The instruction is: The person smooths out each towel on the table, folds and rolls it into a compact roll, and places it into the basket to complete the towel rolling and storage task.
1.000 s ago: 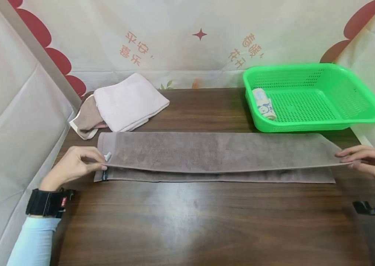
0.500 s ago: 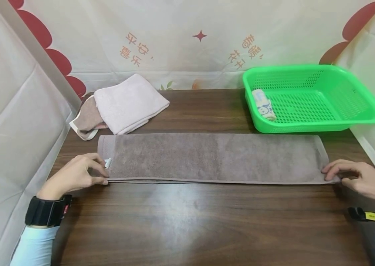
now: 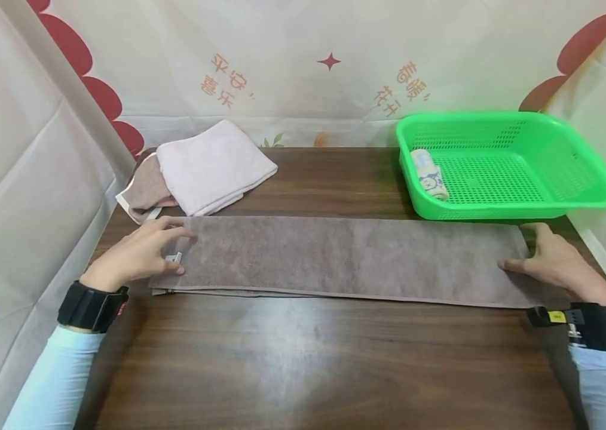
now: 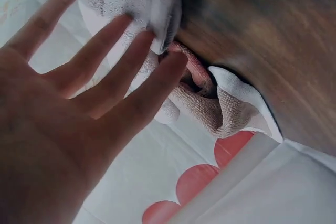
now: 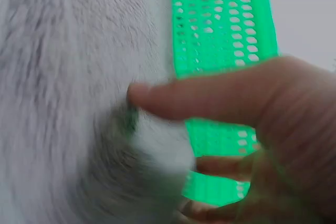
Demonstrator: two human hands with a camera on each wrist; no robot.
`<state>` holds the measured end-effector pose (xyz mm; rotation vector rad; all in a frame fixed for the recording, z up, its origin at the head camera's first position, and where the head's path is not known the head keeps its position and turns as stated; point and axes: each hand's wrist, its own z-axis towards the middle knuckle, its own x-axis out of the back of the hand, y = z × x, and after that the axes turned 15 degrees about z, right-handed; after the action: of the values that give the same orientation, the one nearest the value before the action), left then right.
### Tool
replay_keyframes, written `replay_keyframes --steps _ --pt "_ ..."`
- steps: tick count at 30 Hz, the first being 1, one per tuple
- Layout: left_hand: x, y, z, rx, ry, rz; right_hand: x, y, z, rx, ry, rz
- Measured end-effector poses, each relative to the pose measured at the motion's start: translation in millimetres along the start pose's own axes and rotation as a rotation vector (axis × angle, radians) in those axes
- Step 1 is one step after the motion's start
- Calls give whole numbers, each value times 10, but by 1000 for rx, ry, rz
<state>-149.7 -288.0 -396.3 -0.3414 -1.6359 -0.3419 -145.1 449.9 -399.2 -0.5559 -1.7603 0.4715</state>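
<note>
Fingers (image 3: 174, 231) now wide apart @ both twl (image 3: 346, 257) ends

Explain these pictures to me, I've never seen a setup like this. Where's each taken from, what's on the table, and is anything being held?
There's no robot here, just a person's bare left hand and right hand. The wide picture comes from a head-worn camera looking forward and down; each close-up comes from a camera on one wrist.

On the dark brown wood-grain table lies a long, folded grey-brown towel. Behind it, a folded whitish towel partly covers a tan cloth with white edging, and a green plastic basket holds a small white-and-blue cloth roll.

One hand is at each end of the long towel. Neither seems to have a grip on it, though a light touch is hard to rule out.
</note>
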Motion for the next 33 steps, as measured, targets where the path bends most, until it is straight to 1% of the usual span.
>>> replay_keyframes --steps 3,5,8,9,10,12,13,14,17,20,21,23,26,27,28,31,32,33 --pt "-8 21 45 11 -47 15 -16 -13 89 18 -3 35" --pt "-17 29 59 17 -67 27 -5 -13 137 27 -39 73" --pt "-23 29 67 18 -66 29 22 1 178 24 -79 49" --pt "-23 28 68 17 -63 30 30 10 180 11 -88 37" --pt "-26 26 69 16 -63 29 38 25 176 3 -90 27" --pt "-29 21 75 11 -66 22 49 56 149 3 -65 13" --pt "-33 16 80 7 -67 20 54 70 129 9 -52 31" --pt "-35 14 84 7 -71 17 61 85 108 17 -35 53" --pt "-46 2 99 1 -79 4 63 115 40 39 29 172" --pt "-45 5 103 -3 -90 -8 70 123 -16 34 69 285" --pt "-44 7 105 -4 -92 -8 75 124 -32 31 67 327" --pt "-36 17 107 0 -99 -2 104 133 -68 21 47 370" --pt "-21 49 117 7 -106 22 168 177 -112 9 18 383" --pt "-18 63 124 6 -108 30 185 197 -127 8 21 385" --pt "-16 79 132 2 -106 35 201 218 -136 3 34 382" --pt "-26 128 170 -32 -82 38 232 251 -167 -7 99 452" --pt "-34 147 185 -47 -68 37 244 253 -187 -1 128 504" --pt "-46 168 201 -62 -53 37 261 255 -210 8 161 585"
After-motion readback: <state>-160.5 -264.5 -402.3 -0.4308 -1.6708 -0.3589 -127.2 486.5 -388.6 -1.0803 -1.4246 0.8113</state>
